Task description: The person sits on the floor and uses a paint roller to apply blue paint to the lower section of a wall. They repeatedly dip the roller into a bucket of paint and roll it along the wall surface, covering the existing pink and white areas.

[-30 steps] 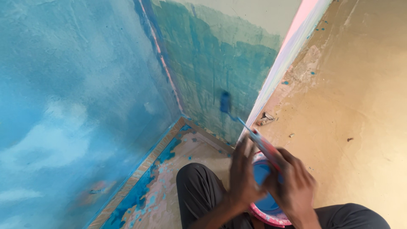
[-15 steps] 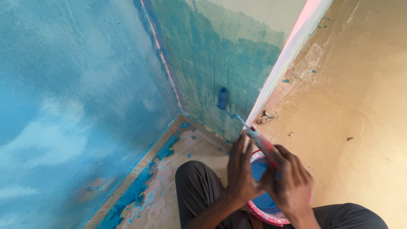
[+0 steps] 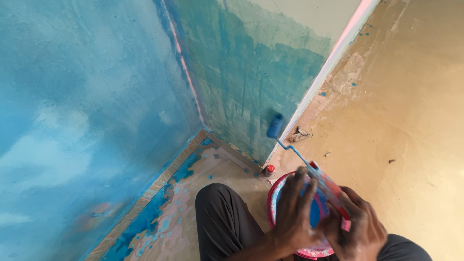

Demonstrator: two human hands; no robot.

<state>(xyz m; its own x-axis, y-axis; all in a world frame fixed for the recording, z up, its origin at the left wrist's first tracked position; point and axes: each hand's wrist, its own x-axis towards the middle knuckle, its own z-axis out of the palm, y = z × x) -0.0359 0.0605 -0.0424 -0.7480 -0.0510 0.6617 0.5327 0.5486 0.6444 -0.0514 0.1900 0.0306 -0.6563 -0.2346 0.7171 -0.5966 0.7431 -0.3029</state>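
Paint roller point(image 3: 276, 125) touched far teal wall point(image 3: 251, 72) low, near corner. Both hands, left point(image 3: 295, 212) and right point(image 3: 357, 229), gripped handle over blue paint bucket point(image 3: 273, 203). Best: even pressure, short strokes, clear of floor point(image 3: 411, 121).

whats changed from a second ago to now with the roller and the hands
The small paint roller slid slightly up the teal wall near its lower edge, staying pressed against it. Both hands moved little: the right hand keeps its grip on the paint-spattered handle and the left hand stays over the paint bucket. Nothing was picked up or let go. The bucket and the bent knee are unchanged.
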